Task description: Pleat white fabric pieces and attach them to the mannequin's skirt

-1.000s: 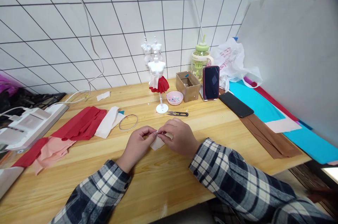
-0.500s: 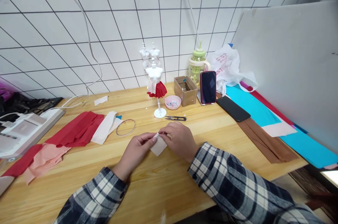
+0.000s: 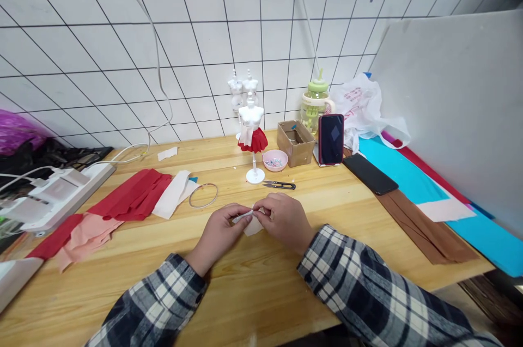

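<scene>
Between my two hands is a small piece of white fabric, pinched along its upper edge, with the lower part hanging free over the table. My left hand grips it between thumb and forefinger. From the other side my right hand pinches the same edge, its fingertips almost touching the left ones. Just beyond them lie black thread snips. A mini white dress form wearing a red skirt with a pale strip at its waist stands behind the snips.
Left lie a thin hoop, white cloth, red fabric and a power strip. Behind are a pink bead bowl, cardboard box, propped phone and drink bottle. Brown fabric lies right.
The head view has shifted slightly left, so everything sits further right. The fabric's top edge is now folded or gathered more between my fingers, and less of it hangs down.
</scene>
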`<control>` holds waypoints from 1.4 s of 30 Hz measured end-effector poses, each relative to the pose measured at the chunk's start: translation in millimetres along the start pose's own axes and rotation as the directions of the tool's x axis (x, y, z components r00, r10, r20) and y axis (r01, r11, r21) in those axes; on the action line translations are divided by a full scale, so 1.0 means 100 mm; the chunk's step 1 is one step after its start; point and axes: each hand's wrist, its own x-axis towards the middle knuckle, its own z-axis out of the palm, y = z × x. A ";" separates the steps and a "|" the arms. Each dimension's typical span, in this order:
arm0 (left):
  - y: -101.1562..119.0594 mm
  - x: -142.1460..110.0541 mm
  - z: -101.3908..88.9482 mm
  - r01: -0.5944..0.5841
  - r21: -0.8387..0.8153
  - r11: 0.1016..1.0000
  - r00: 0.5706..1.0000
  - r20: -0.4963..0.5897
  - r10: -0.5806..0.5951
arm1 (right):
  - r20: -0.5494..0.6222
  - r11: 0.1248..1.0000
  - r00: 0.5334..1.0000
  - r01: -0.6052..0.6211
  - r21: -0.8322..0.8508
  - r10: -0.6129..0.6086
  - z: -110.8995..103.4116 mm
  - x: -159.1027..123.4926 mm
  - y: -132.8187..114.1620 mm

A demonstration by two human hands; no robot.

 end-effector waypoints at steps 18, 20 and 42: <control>0.00 0.00 -0.03 -0.112 0.106 0.988 0.993 0.044 0.108 | 0.071 0.927 0.976 -0.217 0.307 0.205 0.07 0.03 0.04; 0.02 -0.01 -0.03 -0.146 0.138 0.980 0.988 0.074 0.137 | 0.103 0.929 0.976 -0.217 0.301 0.194 0.07 0.04 0.06; 0.02 -0.01 -0.01 -0.106 0.126 0.986 0.994 -0.004 0.108 | 0.239 0.770 0.939 -0.341 0.540 0.248 0.12 0.08 0.11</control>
